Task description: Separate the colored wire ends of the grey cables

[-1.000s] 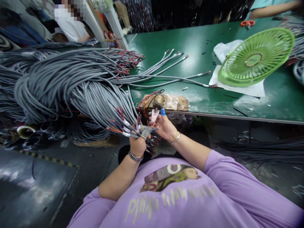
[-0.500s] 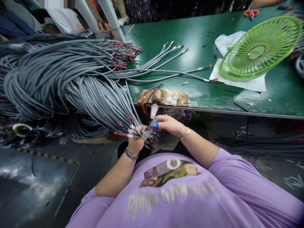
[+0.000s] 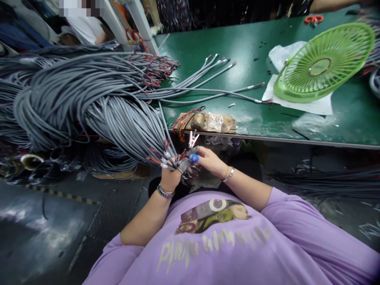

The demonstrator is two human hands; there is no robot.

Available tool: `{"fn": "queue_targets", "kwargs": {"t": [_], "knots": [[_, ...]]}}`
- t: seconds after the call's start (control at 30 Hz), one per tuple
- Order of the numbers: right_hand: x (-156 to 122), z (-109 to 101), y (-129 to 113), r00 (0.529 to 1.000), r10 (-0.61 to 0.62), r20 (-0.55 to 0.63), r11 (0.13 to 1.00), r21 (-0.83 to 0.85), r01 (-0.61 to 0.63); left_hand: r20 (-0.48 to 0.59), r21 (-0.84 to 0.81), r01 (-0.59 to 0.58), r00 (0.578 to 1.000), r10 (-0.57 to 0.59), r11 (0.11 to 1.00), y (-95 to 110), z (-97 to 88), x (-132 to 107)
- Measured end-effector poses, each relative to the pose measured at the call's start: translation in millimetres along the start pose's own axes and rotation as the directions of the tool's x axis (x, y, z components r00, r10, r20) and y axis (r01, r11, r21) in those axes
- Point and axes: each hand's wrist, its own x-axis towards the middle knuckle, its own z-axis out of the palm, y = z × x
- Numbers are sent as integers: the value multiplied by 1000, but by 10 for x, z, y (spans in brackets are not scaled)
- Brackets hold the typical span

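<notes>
My left hand (image 3: 172,175) is closed around the stripped ends of several grey cables (image 3: 127,130), with coloured wires and white sleeves poking out on both sides of the fingers. Close beside it, my right hand (image 3: 209,161) has thumb and forefinger pinched together at the wire ends; what lies between them is too small to make out. Blue wrapping covers that thumb, and grey wrapping covers fingers of both hands. Just above the right fingers, a pink clip (image 3: 194,139) sticks out from a small motor (image 3: 198,120) taped to a cardboard-coloured block at the table edge.
On the green table (image 3: 237,43) several loose grey cables reach right from a large heap. A green fan (image 3: 322,65) stands on white paper at the right, with orange-handled scissors (image 3: 314,19) behind it. A person in white (image 3: 84,27) is at the far left.
The pink clip, a blurred cone before, now shows distinct prongs. My right hand has moved slightly down, still pinched near the wires. The left hand keeps its hold on the cables.
</notes>
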Motion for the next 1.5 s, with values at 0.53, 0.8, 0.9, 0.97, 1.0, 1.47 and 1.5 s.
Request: {"fn": "queue_targets", "kwargs": {"t": [0.53, 0.8, 0.9, 0.97, 1.0, 1.47, 1.5], "knots": [[-1, 145, -8, 998, 59, -13, 990, 132, -57, 47, -82, 28, 999, -24, 996, 45, -38, -11], [-13, 136, -54, 995, 99, -5, 982, 161, -97, -40, -145, 51, 998, -57, 988, -46, 37, -2], [11, 150, -59, 995, 93, -41, 984, 157, -85, -38, -100, 31, 999, -34, 995, -32, 38, 2], [10, 164, -48, 993, 95, -69, 980, 179, -81, -64, -94, -6, 998, -1, 996, -17, 52, -2], [5, 173, -40, 992, 99, -83, 978, 194, -82, -80, -105, -19, 997, 10, 994, -11, 63, -6], [34, 33, 28, 980, 168, -105, 896, 430, -107, -156, -238, -13, 987, -25, 971, 165, 137, 43], [71, -6, 26, 975, 197, -99, 875, 466, -130, -146, -272, -5, 989, -36, 962, 203, 133, 56]]}}
